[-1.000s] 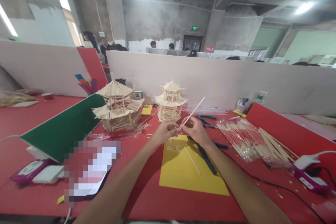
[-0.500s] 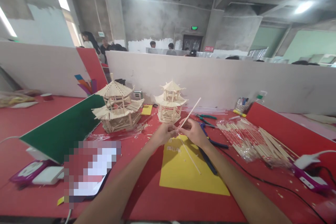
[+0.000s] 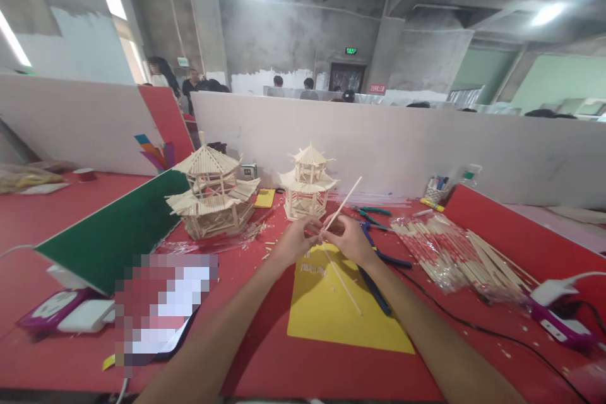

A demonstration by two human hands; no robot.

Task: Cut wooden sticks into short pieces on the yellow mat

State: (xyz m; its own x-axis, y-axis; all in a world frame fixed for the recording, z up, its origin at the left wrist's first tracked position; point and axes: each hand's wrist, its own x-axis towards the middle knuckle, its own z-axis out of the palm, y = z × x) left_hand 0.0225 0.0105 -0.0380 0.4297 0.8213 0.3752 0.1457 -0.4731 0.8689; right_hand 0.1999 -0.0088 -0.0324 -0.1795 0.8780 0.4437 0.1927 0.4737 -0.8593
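A thin pale wooden stick (image 3: 349, 194) slants up and to the right from my right hand (image 3: 348, 237), which is closed around its lower part. My left hand (image 3: 299, 241) is pinched against the right fingertips. Whatever sits between its fingers is too small to make out. Under the hands is a yellow sheet (image 3: 331, 309), with another thin stick (image 3: 348, 289) slanting across it and a row of short pale pieces (image 3: 312, 269) near its top. Just behind the hands stands a small pagoda model (image 3: 310, 183) of wooden sticks.
A larger stick pagoda (image 3: 211, 196) stands left, beside a green panel (image 3: 113, 230). Right of the hands lie pliers (image 3: 374, 209), a blue-handled tool (image 3: 392, 259) with a black cord, and bagged sticks (image 3: 435, 246). A white partition (image 3: 379, 145) runs behind.
My left hand has shifted up slightly and its fingers have moved a little against the right hand. The slanting stick stays in almost the same place.
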